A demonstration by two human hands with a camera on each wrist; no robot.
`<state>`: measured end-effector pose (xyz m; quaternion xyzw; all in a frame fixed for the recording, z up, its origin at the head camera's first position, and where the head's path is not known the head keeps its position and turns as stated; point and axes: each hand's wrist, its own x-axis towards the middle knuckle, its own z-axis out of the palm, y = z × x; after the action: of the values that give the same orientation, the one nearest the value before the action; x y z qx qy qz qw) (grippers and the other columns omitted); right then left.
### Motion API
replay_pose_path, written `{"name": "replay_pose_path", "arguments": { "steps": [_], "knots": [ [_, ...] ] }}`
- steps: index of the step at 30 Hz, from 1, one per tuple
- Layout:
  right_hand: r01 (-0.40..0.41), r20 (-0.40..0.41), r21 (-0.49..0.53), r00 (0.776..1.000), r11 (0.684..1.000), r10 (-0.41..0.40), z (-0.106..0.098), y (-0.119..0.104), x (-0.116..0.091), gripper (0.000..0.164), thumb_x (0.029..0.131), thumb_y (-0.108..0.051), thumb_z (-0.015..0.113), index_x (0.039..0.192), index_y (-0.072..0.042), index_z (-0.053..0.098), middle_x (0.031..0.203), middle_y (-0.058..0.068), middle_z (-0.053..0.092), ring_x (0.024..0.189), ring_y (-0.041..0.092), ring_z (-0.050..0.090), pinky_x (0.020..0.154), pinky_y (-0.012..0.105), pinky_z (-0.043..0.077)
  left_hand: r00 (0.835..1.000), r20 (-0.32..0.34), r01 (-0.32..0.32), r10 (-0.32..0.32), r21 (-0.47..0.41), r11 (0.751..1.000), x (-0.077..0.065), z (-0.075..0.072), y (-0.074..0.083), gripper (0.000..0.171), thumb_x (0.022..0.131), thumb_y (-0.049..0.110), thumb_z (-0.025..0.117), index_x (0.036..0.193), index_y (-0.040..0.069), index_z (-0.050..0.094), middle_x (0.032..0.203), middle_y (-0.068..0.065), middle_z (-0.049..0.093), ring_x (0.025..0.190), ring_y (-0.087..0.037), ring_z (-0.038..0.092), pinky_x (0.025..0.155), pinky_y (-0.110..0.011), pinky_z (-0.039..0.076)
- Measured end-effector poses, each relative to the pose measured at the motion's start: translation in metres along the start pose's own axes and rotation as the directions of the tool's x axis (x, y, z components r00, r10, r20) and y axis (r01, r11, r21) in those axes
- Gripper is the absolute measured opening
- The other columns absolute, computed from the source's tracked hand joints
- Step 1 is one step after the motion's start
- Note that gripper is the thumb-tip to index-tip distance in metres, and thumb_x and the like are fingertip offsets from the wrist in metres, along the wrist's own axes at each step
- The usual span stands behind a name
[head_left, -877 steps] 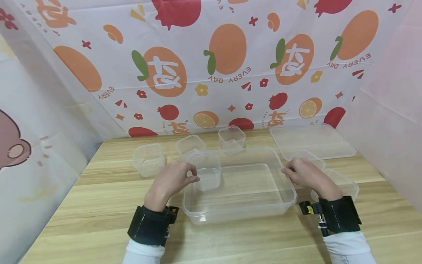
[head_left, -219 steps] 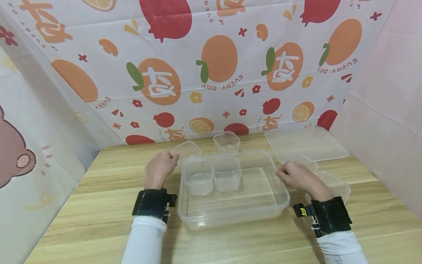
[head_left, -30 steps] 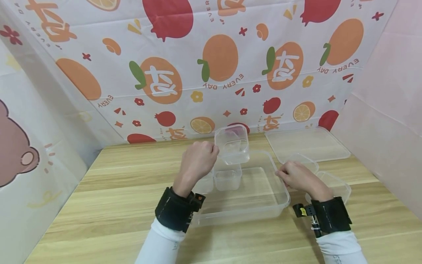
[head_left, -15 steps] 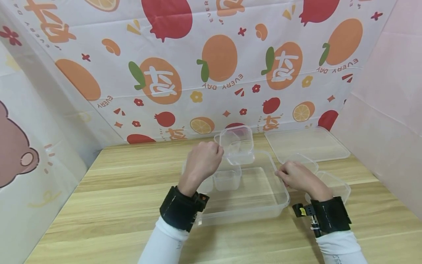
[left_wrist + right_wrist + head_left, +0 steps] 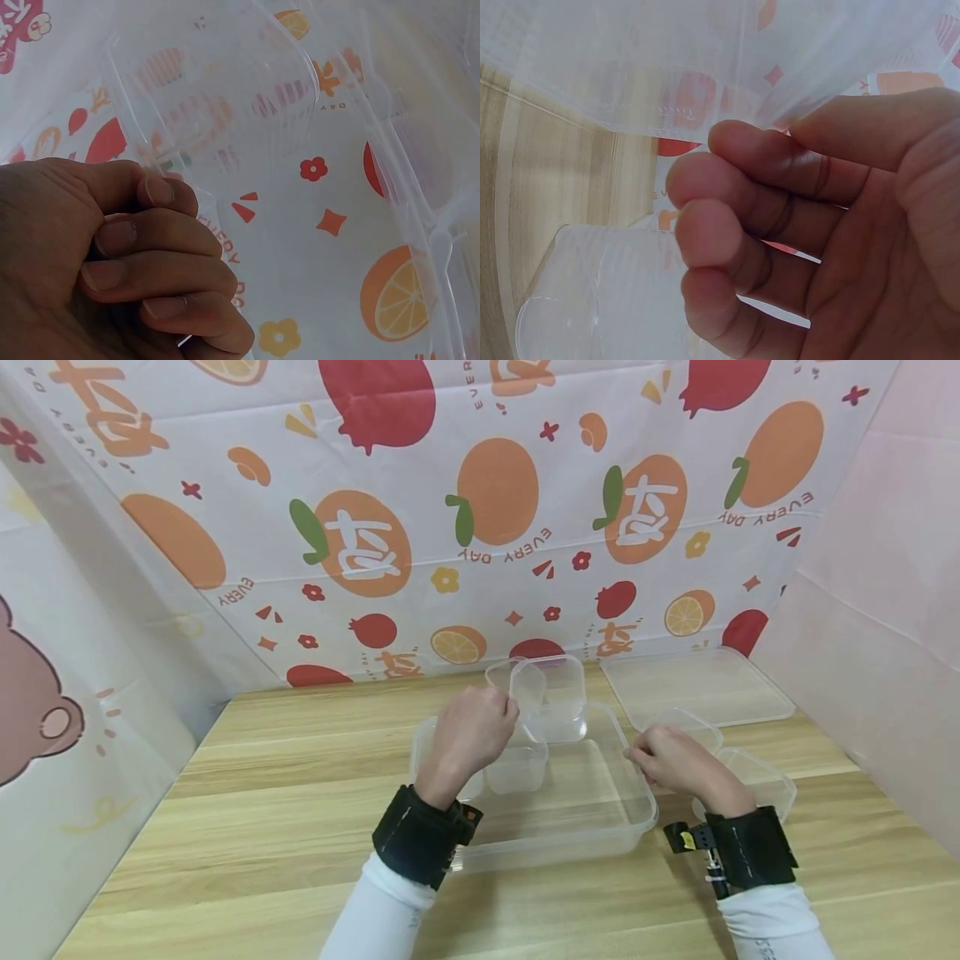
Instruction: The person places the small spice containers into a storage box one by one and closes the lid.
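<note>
My left hand [image 5: 471,735] pinches the left rim of a small clear plastic container [image 5: 566,693], held up over the back of a large clear plastic box [image 5: 555,852]. In the left wrist view, this container [image 5: 217,90] tilts beyond the curled fingers. Inside the box, toward its left, stand two more small containers; one [image 5: 517,768] shows beside my left hand, and the other is mostly hidden behind it. My right hand [image 5: 675,758] pinches the box's right rim. The right wrist view shows thumb and forefinger [image 5: 742,142] on the box wall [image 5: 615,67].
Behind the box stands another small container [image 5: 498,677], overlapped by the held one. Two small containers, a rear one [image 5: 693,725] and a front one [image 5: 761,785], stand right of the box. A large flat clear lid [image 5: 697,689] lies at the back right.
Earlier, a second container joined the first in the box. Since then my left hand has lifted a third from the table and carried it right; lately it lowers slightly. My right hand stays put.
</note>
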<state>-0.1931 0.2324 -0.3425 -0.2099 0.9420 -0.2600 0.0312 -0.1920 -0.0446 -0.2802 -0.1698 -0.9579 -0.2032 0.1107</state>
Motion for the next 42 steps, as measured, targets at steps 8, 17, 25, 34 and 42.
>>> {"name": "replay_pose_path", "arguments": {
  "steps": [8,17,25,34,42],
  "knots": [
    [0.001,0.001,0.004,1.000,1.000,-0.001,0.001,0.001,0.000,0.038,0.102,-0.009,0.057,0.063,-0.008,0.060,0.053,-0.007,0.041,0.048,0.009,0.039,0.048,0.026,0.032,1.000,0.022,-0.020,0.019,0.026,0.999,0.001,0.004,0.006,0.046,0.103,0.012,0.050,0.057,0.012,0.045,0.054,0.003,0.032,0.049,-0.014,0.035,0.047,-0.027,0.025],
    [-0.004,-0.002,0.005,1.000,1.000,0.004,0.000,0.002,0.000,0.037,0.102,-0.008,0.057,0.064,-0.007,0.059,0.053,-0.006,0.041,0.047,0.009,0.039,0.048,0.026,0.032,0.999,0.025,-0.027,0.027,0.024,0.999,0.003,0.009,0.007,0.045,0.102,0.012,0.049,0.057,0.011,0.045,0.054,0.004,0.032,0.051,-0.013,0.034,0.048,-0.027,0.025],
    [-0.005,-0.006,0.003,1.000,1.000,0.005,0.000,0.003,0.000,0.036,0.101,-0.008,0.057,0.066,-0.006,0.062,0.053,-0.006,0.041,0.047,0.009,0.039,0.048,0.025,0.032,0.999,0.040,-0.027,0.027,0.001,1.000,0.005,0.012,0.011,0.044,0.103,0.011,0.050,0.060,0.011,0.047,0.054,0.003,0.033,0.049,-0.014,0.035,0.047,-0.026,0.026],
    [0.011,-0.009,0.001,1.000,1.000,-0.011,0.000,0.002,0.001,0.037,0.102,-0.009,0.058,0.065,-0.007,0.061,0.052,-0.007,0.040,0.047,0.009,0.038,0.048,0.026,0.032,0.997,0.067,-0.026,0.025,0.015,1.000,0.008,0.017,0.013,0.043,0.103,0.012,0.051,0.060,0.011,0.048,0.055,0.002,0.036,0.050,-0.014,0.037,0.047,-0.026,0.027],
    [0.000,-0.005,0.000,1.000,1.000,0.000,0.000,0.001,0.001,0.036,0.102,-0.009,0.057,0.066,-0.007,0.061,0.053,-0.006,0.040,0.047,0.009,0.038,0.048,0.025,0.032,0.995,0.096,-0.005,0.005,-0.001,1.000,0.009,0.019,0.013,0.041,0.103,0.012,0.053,0.062,0.010,0.053,0.056,0.000,0.039,0.050,-0.015,0.041,0.047,-0.025,0.029]
  ]
}}
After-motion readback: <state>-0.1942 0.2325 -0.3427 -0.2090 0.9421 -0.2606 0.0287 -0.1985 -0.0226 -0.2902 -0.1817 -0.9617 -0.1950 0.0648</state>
